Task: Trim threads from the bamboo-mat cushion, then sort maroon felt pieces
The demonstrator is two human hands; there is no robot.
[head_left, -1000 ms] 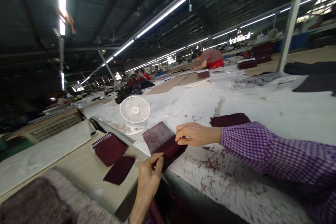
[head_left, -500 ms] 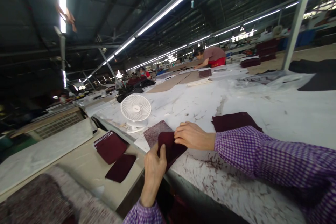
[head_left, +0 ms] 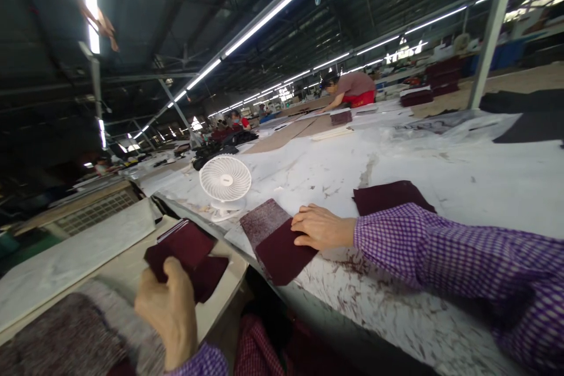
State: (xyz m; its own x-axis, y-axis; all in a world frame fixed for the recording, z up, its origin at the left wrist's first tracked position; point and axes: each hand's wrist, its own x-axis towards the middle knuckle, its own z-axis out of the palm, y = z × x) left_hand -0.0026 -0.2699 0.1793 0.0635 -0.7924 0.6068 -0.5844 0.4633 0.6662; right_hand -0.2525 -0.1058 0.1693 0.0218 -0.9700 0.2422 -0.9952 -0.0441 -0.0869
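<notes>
Since the earlier frame, the left hand (head_left: 171, 308) has swung away from the right hand (head_left: 324, 228), bringing a piece of cloth (head_left: 157, 255) over to the side table (head_left: 121, 264). The left hand grips this piece between thumb and fingers; it is flat, plain maroon and slightly blurred, and it hangs just beyond the knuckles, overlapping the stack (head_left: 194, 241) in view. Whether it touches that stack cannot be told. The stack is maroon too, with pale edges showing along its far side, and a darker loose piece (head_left: 214, 276) lies just right of the left hand.

The right hand is relaxed, thumb and fingers slightly parted, its fingertips resting on the far right edge of a maroon sheet (head_left: 282, 258). That sheet looks smooth, dark and four-sided, and lies at the near edge of the white table (head_left: 308, 176). Just beyond it, left of the right hand, shows a speckled greyish-maroon cloth (head_left: 264, 217). A white fan (head_left: 225, 179) stands farther out, between the two hands.
</notes>
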